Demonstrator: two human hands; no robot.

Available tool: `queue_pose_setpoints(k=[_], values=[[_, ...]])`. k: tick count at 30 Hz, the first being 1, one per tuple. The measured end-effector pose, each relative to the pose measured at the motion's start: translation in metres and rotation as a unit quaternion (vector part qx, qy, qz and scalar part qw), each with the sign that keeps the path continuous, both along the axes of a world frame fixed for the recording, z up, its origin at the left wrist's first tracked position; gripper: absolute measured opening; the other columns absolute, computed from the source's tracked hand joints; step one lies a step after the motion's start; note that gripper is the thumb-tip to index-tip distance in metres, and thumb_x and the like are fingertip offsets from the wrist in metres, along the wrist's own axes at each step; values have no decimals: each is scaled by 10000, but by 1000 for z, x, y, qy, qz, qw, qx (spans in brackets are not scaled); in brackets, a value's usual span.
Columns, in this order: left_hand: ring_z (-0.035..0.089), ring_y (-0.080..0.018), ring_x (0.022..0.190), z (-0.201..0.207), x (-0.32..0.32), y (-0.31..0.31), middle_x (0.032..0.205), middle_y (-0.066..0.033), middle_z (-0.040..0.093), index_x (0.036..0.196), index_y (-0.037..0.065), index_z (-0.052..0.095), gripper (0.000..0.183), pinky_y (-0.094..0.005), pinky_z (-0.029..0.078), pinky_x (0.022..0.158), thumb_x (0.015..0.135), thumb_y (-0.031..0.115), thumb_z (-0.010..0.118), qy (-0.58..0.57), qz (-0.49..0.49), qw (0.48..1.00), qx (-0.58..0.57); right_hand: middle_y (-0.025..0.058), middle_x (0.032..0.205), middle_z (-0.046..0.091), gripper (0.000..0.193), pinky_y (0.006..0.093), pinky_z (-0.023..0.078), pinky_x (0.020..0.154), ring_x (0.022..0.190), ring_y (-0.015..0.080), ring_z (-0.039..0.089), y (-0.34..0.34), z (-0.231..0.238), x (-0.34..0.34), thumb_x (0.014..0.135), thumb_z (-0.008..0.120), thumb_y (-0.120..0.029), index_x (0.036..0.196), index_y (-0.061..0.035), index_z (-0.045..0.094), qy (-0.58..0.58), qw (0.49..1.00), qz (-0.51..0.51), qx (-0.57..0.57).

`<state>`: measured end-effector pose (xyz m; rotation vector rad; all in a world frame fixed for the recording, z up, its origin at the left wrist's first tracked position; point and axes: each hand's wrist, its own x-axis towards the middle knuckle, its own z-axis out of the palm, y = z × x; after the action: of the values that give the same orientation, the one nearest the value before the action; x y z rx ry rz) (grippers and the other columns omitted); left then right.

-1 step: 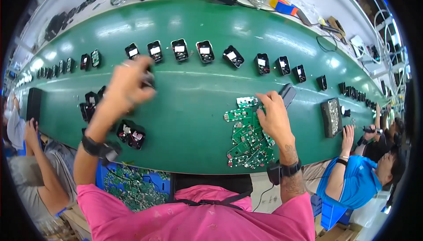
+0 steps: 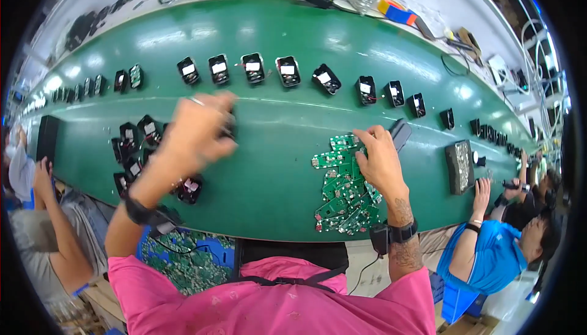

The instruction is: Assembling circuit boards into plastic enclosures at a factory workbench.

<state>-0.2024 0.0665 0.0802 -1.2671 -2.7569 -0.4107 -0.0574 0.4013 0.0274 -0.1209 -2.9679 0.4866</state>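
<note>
My left hand (image 2: 205,128), smeared by motion, is closed on a dark piece that looks like a black plastic casing (image 2: 228,128), held above the green bench. Most of that casing is hidden behind the fingers. My right hand (image 2: 380,159) rests at the right side of a pile of green circuit boards (image 2: 343,200). Its thumb and forefinger close on the end of a circuit board (image 2: 342,142) at the top of the pile. Beyond my left hand, open black casings (image 2: 252,69) with white labels and wires inside stand in a spaced row.
More black casings (image 2: 127,136) cluster under and beside my left forearm. A dark block (image 2: 400,134) lies by my right hand. Further right stands a black tray of small metal parts (image 2: 459,167). A blue bin of boards (image 2: 183,255) sits below the bench edge. Co-workers sit on both sides.
My left hand has moved right and slightly nearer with the dark casing, away from the row. My right hand stays at the boards. The view has shifted slightly.
</note>
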Motion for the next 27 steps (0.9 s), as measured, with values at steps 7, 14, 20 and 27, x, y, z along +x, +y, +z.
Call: queue_pose_setpoints(k=[7, 14, 20, 27], values=[[529, -288, 1197, -53, 122, 51, 1324, -99, 579, 1364, 55, 453, 737, -453, 374, 961, 753, 262, 808, -16, -45, 999, 12, 144, 968, 642, 207, 403, 509, 835, 977, 341, 615, -7, -8, -14, 859, 647, -38, 1060, -14, 693, 5, 993, 47, 106], [654, -170, 972, -19, 190, 56, 1224, -174, 657, 1389, -44, 505, 511, -287, 523, 830, 963, 212, 623, -403, 135, 810, 405, 143, 891, 657, 125, 403, 496, 677, 779, 322, 622, -78, 20, 59, 848, 666, 26, 964, -7, 699, 243, 965, 90, -44], [685, -250, 872, -65, 216, 61, 1002, -201, 679, 1293, -66, 561, 404, -349, 542, 800, 1035, 237, 496, -359, 117, 819, 432, 114, 870, 635, 251, 343, 485, 608, 721, 247, 613, -117, 11, 105, 779, 739, 5, 1024, -13, 688, 155, 953, 168, -198], [636, -109, 634, -54, 195, 27, 840, -79, 706, 1224, -10, 655, 324, -258, 479, 568, 1000, 201, 549, -462, 107, 794, 381, 62, 707, 629, 119, 250, 435, 519, 575, 114, 584, -99, 32, 68, 877, 698, -93, 874, 24, 682, -55, 929, 140, -337]])
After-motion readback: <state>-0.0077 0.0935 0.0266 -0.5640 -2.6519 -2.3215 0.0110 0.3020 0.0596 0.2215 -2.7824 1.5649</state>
